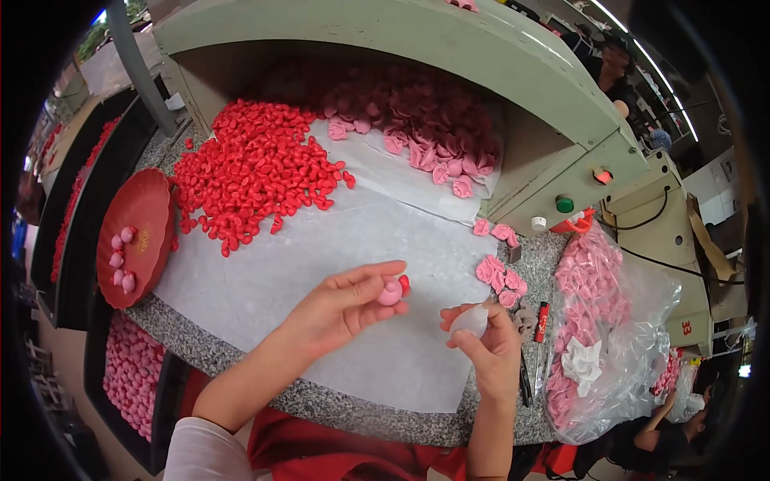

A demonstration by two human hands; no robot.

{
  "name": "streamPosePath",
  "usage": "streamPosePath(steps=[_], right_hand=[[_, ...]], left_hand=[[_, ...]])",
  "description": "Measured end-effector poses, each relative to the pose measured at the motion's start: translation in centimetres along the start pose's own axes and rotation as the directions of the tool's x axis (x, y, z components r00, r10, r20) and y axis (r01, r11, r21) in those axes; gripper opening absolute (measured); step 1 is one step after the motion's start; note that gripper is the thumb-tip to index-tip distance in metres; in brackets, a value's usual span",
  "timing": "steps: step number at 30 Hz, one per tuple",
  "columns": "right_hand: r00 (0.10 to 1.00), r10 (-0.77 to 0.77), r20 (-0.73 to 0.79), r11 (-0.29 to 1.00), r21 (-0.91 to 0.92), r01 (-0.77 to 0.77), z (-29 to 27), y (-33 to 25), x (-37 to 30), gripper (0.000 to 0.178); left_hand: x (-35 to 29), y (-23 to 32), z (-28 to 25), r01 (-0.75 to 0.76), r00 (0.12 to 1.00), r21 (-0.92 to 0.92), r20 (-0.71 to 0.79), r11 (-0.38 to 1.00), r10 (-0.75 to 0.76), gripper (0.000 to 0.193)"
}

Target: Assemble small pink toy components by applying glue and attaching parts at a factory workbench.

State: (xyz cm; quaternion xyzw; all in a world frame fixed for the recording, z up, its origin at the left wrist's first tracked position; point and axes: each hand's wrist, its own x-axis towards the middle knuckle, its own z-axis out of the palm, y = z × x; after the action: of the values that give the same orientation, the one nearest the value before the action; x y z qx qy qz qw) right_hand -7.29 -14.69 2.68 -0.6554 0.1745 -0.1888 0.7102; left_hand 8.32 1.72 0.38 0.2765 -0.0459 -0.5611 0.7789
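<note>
In the head view, the left hand [345, 303] had its grip partly closed, thumb and fingers around a pink ball [390, 293] above white paper [361, 373], with a red piece [405, 284] just beside the ball at two o'clock. Toward four o'clock, the right hand [493, 345] had its grip pinched on a pale teardrop-shaped piece [470, 321]. From the ball, a heap of glossy red pieces [261, 172] lay on the granite worktop [353, 417] toward ten o'clock, a fluted red dish [146, 216] at nine, and ruffled pink flowers [496, 276] at three.
</note>
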Motion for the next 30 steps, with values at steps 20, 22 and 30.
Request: streamPosePath(steps=[20,22,30], right_hand=[[0.956,-0.094,-0.276,0.995,-0.012,0.094,0.3,-0.7,-0.7,0.046],[0.953,-0.101,-0.287,0.995,-0.017,0.1,0.4,-0.9,-0.9,0.047],[0.858,-0.257,-0.444,0.963,-0.19,0.19,1.5,-1.2,-2.2,0.059]], left_hand=[[-0.2,-3.2,-0.5,0.035,0.988,-0.313,0.151,0.949,0.013,0.049],[-0.1,-3.2,-0.4,0.002,0.99,-0.25,0.139,0.968,0.034,0.05],[-0.1,-3.3,0.1,-0.06,0.991,-0.197,0.102,0.979,0.082,0.047]])
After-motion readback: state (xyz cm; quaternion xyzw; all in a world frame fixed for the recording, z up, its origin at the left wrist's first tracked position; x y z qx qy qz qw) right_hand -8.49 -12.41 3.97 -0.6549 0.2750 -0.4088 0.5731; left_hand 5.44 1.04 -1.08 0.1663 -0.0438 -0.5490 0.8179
